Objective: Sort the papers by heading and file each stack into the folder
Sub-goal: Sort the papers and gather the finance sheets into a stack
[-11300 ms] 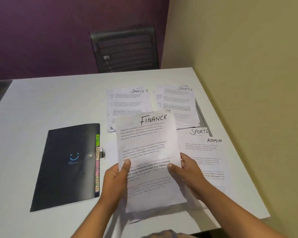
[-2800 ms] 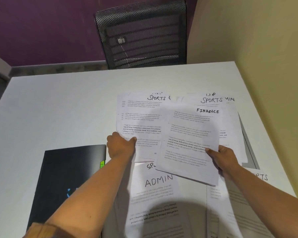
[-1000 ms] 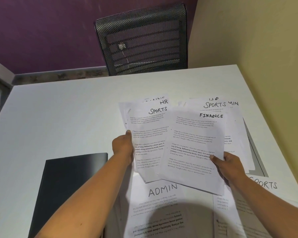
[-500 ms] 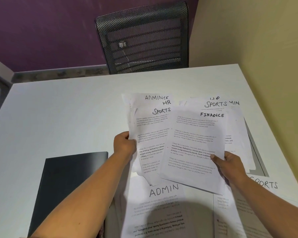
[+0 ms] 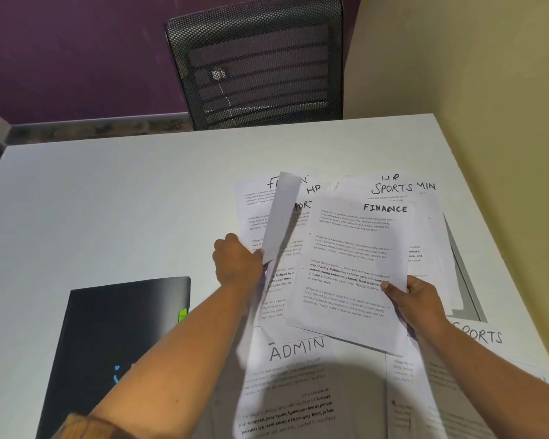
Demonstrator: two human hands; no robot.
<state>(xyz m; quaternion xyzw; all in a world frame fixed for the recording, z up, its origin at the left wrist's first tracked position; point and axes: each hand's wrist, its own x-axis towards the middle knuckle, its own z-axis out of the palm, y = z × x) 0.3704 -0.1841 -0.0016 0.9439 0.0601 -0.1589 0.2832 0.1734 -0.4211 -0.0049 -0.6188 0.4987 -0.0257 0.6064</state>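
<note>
My right hand (image 5: pixel 420 301) grips a FINANCE sheet (image 5: pixel 352 267) by its lower right corner, held above the table. My left hand (image 5: pixel 236 263) pinches sheets from the left pile; the top one (image 5: pixel 281 217) stands nearly edge-on, showing its blank back. Under it lie pages with partly hidden headings: one starting "FI" (image 5: pixel 257 198), an HR page (image 5: pixel 313 189) and a SPORTS page. An ADMIN sheet (image 5: pixel 295 369) lies near me. The right pile (image 5: pixel 425 217) shows the headings HR, SPORTS and part of ADMIN. The black folder (image 5: pixel 114 337) lies shut at the left.
The white table (image 5: pixel 108 201) meets a yellow wall (image 5: pixel 488 90) along its right edge. A black mesh chair (image 5: pixel 257 61) stands behind the far edge. Another SPORTS page (image 5: pixel 479 335) lies at the near right, and a grey strip (image 5: pixel 465 280) shows under the right pile.
My left hand has lifted and turned the top sheet of the left pile almost edge-on, uncovering a heading that begins with "FI". My right hand and the FINANCE sheet have hardly moved.
</note>
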